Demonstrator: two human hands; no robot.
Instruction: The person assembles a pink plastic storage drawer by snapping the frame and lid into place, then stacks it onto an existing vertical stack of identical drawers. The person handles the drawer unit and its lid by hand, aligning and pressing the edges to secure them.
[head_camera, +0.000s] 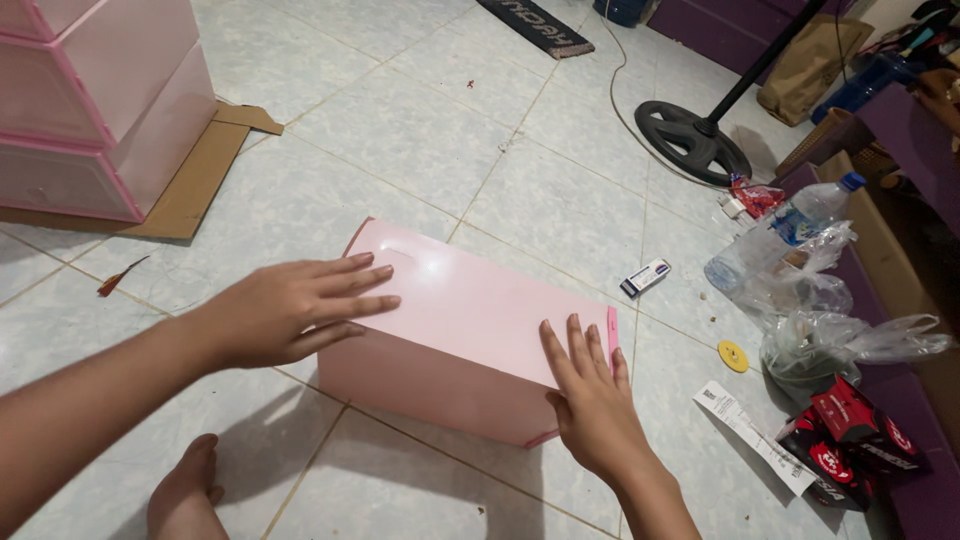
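Foot (183, 490): bare, nearest the camera at near left, cut off by the frame edge.
Left hand (285, 308): fingers spread flat, palm down on the near-left top edge of the pink plastic drawer (465, 300).
Drawer position: on the tiled floor (420, 120), between both hands; long axis runs far left to near right.
Right hand (590, 395): fingers pressed together, flat on the drawer's near-right corner.
Hidden: the drawer's inside and far side; both palms' undersides.
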